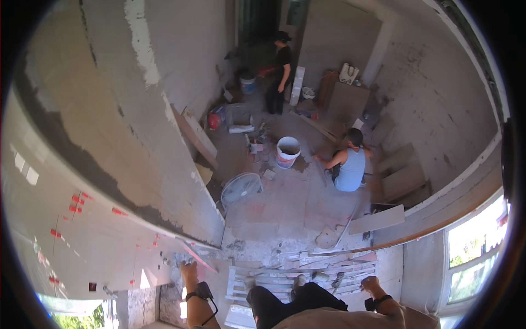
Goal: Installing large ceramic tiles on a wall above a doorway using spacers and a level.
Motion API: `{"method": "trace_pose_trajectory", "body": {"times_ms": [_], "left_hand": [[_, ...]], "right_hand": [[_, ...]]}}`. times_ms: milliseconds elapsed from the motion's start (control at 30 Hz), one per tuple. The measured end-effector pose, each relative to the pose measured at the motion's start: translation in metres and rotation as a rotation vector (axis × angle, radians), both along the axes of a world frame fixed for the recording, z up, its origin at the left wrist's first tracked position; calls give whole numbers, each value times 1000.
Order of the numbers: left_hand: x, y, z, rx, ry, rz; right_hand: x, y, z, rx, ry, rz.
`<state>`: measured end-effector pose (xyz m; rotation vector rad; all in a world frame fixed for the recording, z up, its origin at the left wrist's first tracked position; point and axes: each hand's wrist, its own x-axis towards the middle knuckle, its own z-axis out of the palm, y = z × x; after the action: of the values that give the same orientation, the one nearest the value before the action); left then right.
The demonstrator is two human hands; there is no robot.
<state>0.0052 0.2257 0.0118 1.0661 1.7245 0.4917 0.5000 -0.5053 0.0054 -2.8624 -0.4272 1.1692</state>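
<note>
1. The right hand (372, 284) is raised out to the person's right, fingers seemingly curled inward; I cannot tell whether they press together or pinch anything.
2. The slatted platform (236, 283) lies to the left of the right hand, near it, with the person's shoes (298, 281) over its slats.
3. The left hand (188, 271) is near the pale wall panel (109, 241), fingers seemingly bent; whether they pinch something, I cannot tell.
4. A thin red strip (199, 257) slants just beyond the left hand; touching or apart is unclear.
5. Red clips (55, 233) dot the panel, left of that hand.
6. Farther off stand a fan (242, 187) and a white bucket (285, 160), a person in light blue (349, 167) crouching to the bucket's right.
7. Farthest, a person in black (281, 71) stands near another bucket (247, 85).
</note>
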Motion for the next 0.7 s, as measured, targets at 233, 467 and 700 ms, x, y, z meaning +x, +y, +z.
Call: {"method": "trace_pose_trajectory", "body": {"times_ms": [233,467,700], "left_hand": [[-17,100,-62,229,318,-91],[-14,140,-109,357,219,-232],[-21,150,-145,526,109,-167]], "right_hand": [[-99,82,84,115,32,-421],[-116,58,72,20,-30,61],[-113,89,92,17,26,-71]]}}
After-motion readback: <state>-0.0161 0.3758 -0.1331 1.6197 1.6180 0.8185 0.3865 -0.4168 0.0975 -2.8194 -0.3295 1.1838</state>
